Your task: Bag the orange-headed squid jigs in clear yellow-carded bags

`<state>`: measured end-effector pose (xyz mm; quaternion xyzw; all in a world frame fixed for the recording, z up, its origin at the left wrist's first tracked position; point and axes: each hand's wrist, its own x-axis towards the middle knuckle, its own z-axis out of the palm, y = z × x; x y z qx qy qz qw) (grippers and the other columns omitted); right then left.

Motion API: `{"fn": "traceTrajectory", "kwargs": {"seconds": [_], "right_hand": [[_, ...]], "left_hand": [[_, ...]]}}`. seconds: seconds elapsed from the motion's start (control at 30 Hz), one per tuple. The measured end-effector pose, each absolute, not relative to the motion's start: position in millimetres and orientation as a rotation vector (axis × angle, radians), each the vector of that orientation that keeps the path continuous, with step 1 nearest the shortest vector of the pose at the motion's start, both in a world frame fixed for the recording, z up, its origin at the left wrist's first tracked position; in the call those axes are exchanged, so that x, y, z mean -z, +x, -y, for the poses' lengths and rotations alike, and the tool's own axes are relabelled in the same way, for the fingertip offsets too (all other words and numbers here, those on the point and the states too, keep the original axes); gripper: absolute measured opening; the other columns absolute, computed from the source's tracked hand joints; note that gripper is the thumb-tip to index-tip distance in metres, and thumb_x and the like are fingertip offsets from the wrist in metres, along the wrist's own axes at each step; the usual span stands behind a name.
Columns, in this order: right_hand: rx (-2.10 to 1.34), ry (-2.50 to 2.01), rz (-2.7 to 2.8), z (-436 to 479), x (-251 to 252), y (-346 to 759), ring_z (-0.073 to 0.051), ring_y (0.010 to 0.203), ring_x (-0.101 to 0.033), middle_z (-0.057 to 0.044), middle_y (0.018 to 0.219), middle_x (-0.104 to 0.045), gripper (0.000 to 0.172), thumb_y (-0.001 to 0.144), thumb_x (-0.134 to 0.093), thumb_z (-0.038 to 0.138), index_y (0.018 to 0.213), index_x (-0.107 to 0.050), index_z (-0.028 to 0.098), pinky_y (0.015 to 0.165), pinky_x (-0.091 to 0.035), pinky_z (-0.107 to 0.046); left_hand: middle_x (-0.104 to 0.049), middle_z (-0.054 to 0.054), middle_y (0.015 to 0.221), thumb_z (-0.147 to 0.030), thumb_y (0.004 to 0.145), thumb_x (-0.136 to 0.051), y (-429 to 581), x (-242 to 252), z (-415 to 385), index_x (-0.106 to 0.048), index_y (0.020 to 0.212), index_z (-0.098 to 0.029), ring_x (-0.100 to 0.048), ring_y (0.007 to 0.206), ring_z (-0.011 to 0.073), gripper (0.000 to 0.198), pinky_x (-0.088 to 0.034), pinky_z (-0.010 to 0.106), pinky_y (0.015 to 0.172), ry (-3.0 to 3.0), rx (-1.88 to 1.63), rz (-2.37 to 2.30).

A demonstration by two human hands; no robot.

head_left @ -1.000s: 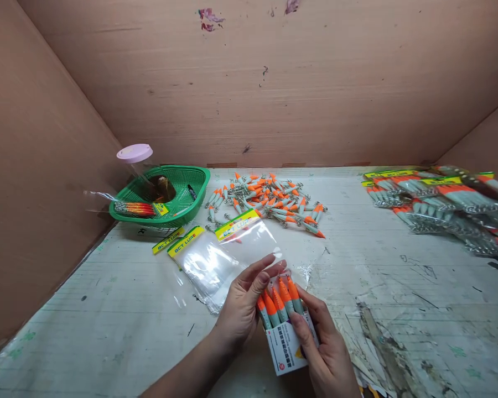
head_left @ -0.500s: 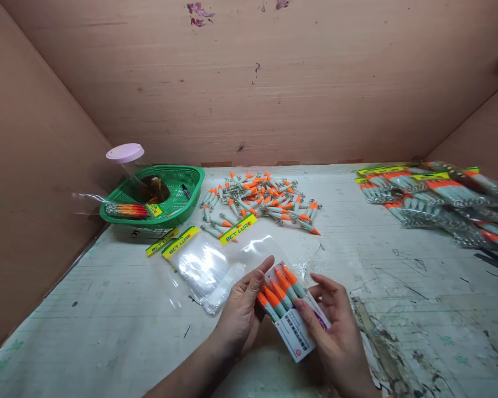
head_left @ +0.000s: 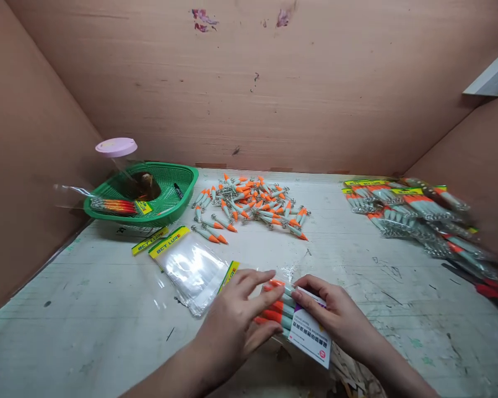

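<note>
My right hand (head_left: 330, 309) grips a small white printed box (head_left: 311, 334) between thumb and fingers. From the box's left end stick out several fishing lures (head_left: 280, 316) in a row, pale green with orange tips. My left hand (head_left: 243, 312) is curved around those tips, thumb on the near side and fingers on the far side; its palm side is hidden. A clear bag with a yellow BCT LURE header (head_left: 229, 275) lies partly behind my left hand. Left of it is a stack of clear header bags (head_left: 191, 271).
Loose orange-and-green lures (head_left: 257, 202) are heaped at the back middle. A green basket (head_left: 182, 207) holds a pink-lidded jar (head_left: 126, 166), a pen and a bagged pack of lures. Packed lures (head_left: 415, 213) pile up at right, near a red-handled black tool (head_left: 493, 290).
The box and lures have turned flatter, with the tips now pointing left. My left hand has moved over the tips. The camera view has shifted slightly.
</note>
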<state>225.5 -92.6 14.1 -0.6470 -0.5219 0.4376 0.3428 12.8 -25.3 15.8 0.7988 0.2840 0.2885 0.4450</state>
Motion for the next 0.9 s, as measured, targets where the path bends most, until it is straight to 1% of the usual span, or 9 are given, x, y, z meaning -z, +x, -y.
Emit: {"fn": "traceTrajectory", "kwargs": {"seconds": [0.07, 0.17, 0.23, 0.33, 0.43, 0.5, 0.6, 0.73, 0.9], "right_hand": [[-1.129, -1.691, 1.458, 88, -20, 223, -0.015, 0.063, -0.055, -0.001, 0.069, -0.062, 0.037, 0.085, -0.049, 0.053, 0.079, -0.064, 0.019, 0.055, -0.043, -0.023], [-1.144, -1.707, 1.527, 83, -27, 221, -0.015, 0.06, -0.054, -0.001, 0.066, -0.062, 0.036, 0.084, -0.05, 0.051, 0.075, -0.065, 0.019, 0.053, -0.041, -0.023], [-1.15, -1.736, 1.565, 80, -31, 221, -0.015, 0.058, -0.053, -0.001, 0.064, -0.061, 0.035, 0.084, -0.051, 0.05, 0.073, -0.065, 0.02, 0.05, -0.039, -0.023], [-1.009, -1.814, 1.697, 75, -37, 222, -0.016, 0.062, -0.055, -0.002, 0.068, -0.062, 0.03, 0.084, -0.051, 0.045, 0.075, -0.067, 0.022, 0.054, -0.039, -0.025], [-0.734, -1.902, 1.818, 68, -44, 221, -0.017, 0.068, -0.056, -0.002, 0.077, -0.062, 0.022, 0.084, -0.054, 0.042, 0.082, -0.066, 0.024, 0.059, -0.039, -0.026], [-0.651, -1.934, 1.878, 63, -48, 220, -0.016, 0.065, -0.054, -0.002, 0.074, -0.059, 0.02, 0.085, -0.053, 0.038, 0.075, -0.061, 0.022, 0.059, -0.038, -0.026], [-0.678, -1.915, 1.948, 54, -50, 217, -0.014, 0.061, -0.051, -0.001, 0.069, -0.055, 0.024, 0.086, -0.051, 0.033, 0.065, -0.053, 0.02, 0.057, -0.036, -0.025], [-0.773, -1.916, 1.947, 48, -47, 214, -0.013, 0.063, -0.049, -0.001, 0.07, -0.056, 0.024, 0.086, -0.049, 0.031, 0.065, -0.049, 0.02, 0.058, -0.036, -0.024], [-0.809, -1.84, 1.936, 51, -42, 214, -0.014, 0.066, -0.051, -0.001, 0.07, -0.057, 0.027, 0.086, -0.046, 0.038, 0.066, -0.048, 0.02, 0.059, -0.037, -0.024]], "left_hand": [[-0.067, 0.009, 0.114, -0.027, 0.075, -0.07, 22, -5, 21, -0.069, 0.109, -0.034, -0.053, 0.106, 0.0297, 0.035, -0.039, 0.04, 0.092, 2.006, -0.744, -0.575], [-0.072, 0.011, 0.095, -0.028, 0.075, -0.071, 30, 7, 20, -0.075, 0.095, -0.032, -0.057, 0.091, 0.0276, 0.021, -0.043, 0.039, 0.082, 1.971, -0.794, -0.567], [-0.07, 0.012, 0.084, -0.028, 0.076, -0.07, 30, 10, 24, -0.077, 0.085, -0.03, -0.057, 0.083, 0.0253, 0.012, -0.044, 0.038, 0.077, 1.977, -0.854, -0.591], [-0.065, 0.011, 0.075, -0.025, 0.079, -0.065, 30, 11, 33, -0.076, 0.08, -0.024, -0.057, 0.077, 0.0229, 0.011, -0.044, 0.035, 0.072, 1.983, -0.899, -0.671], [-0.061, 0.008, 0.074, -0.021, 0.08, -0.061, 30, 9, 39, -0.073, 0.078, -0.021, -0.057, 0.076, 0.0211, 0.012, -0.044, 0.033, 0.071, 1.889, -0.897, -0.76], [-0.06, 0.007, 0.076, -0.019, 0.08, -0.061, 30, 8, 41, -0.07, 0.076, -0.02, -0.058, 0.076, 0.02, 0.01, -0.044, 0.031, 0.07, 1.827, -0.896, -0.779], [-0.059, 0.005, 0.078, -0.018, 0.08, -0.06, 28, 7, 42, -0.067, 0.076, -0.02, -0.057, 0.075, 0.0187, 0.008, -0.044, 0.03, 0.067, 1.769, -0.906, -0.791], [-0.058, 0.004, 0.078, -0.016, 0.08, -0.06, 23, 7, 40, -0.065, 0.076, -0.019, -0.056, 0.077, 0.018, 0.008, -0.043, 0.03, 0.071, 1.774, -0.883, -0.819], [-0.058, 0.003, 0.078, -0.013, 0.078, -0.062, 21, 9, 36, -0.066, 0.075, -0.02, -0.054, 0.081, 0.0186, 0.008, -0.042, 0.031, 0.073, 1.828, -0.895, -0.81]]}}
